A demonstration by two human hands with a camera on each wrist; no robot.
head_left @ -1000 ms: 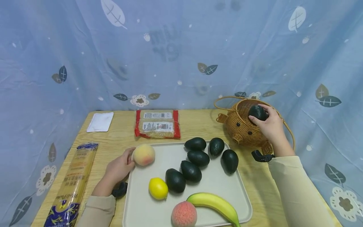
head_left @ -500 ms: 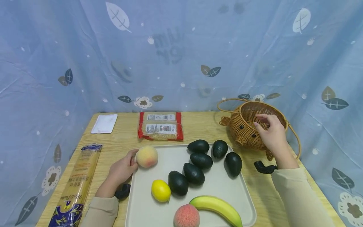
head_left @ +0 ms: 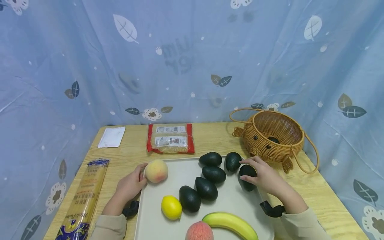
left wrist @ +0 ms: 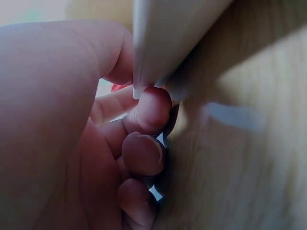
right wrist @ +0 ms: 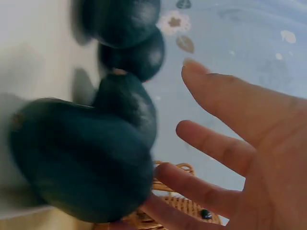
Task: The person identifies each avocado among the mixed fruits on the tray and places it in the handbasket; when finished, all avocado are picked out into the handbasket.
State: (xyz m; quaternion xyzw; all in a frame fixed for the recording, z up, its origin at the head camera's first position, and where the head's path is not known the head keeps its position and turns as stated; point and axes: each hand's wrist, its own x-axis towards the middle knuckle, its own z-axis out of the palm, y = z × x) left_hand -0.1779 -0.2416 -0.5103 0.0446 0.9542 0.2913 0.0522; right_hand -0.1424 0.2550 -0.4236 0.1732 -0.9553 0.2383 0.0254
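Observation:
On the left, my left hand [head_left: 131, 184] grips the rim of a pale tray [left wrist: 160, 38], its thumb against the side and its fingertips curled at the lower edge. A yellow peach [head_left: 156, 171] sits in that corner. My right hand [head_left: 267, 178] reaches over the tray's right side, its fingers spread around a dark green avocado [right wrist: 86, 158]; the right wrist view shows a gap between thumb and fruit. Several more avocados, one of them [head_left: 214, 174] mid-tray, lie to its left. Inside the wicker basket [head_left: 259, 146] at back right, another dark avocado [head_left: 273, 140] shows.
A lemon [head_left: 171, 207], a banana [head_left: 231, 222] and a pink round fruit [head_left: 200, 232] lie toward the tray's front. Beyond the tray is a red-edged packet [head_left: 171, 138]. A spaghetti pack [head_left: 85, 196] and a white square [head_left: 111, 137] are on the left. A blue curtain [head_left: 192, 66] surrounds the table.
My right hand held an avocado over the basket, let it go inside, then moved left and toward me to another avocado on the tray. The left hand stays at the tray's rim.

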